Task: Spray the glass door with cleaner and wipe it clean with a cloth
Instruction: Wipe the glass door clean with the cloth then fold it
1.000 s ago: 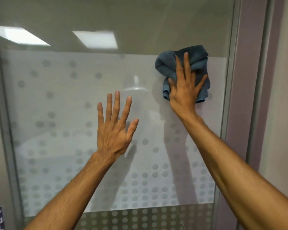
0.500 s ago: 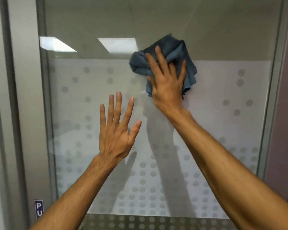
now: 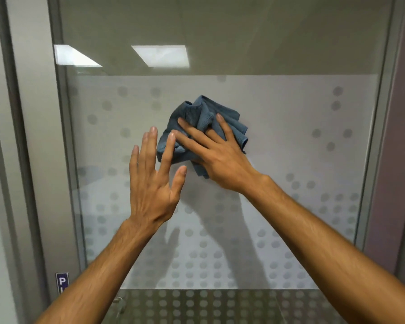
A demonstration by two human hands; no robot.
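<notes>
The right hand (image 3: pixel 222 160) presses a crumpled blue cloth (image 3: pixel 197 122) flat-fingered against the frosted glass door (image 3: pixel 290 141); the left hand (image 3: pixel 152 183) is raised beside it, fingers spread.

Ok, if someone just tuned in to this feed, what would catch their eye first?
The crumpled blue cloth at the middle of the frosted, dotted glass door, pressed there by the right hand with spread fingers. Just left of it the left hand is raised, open and holding nothing. Two ceiling lights glow in the clear band above.
</notes>
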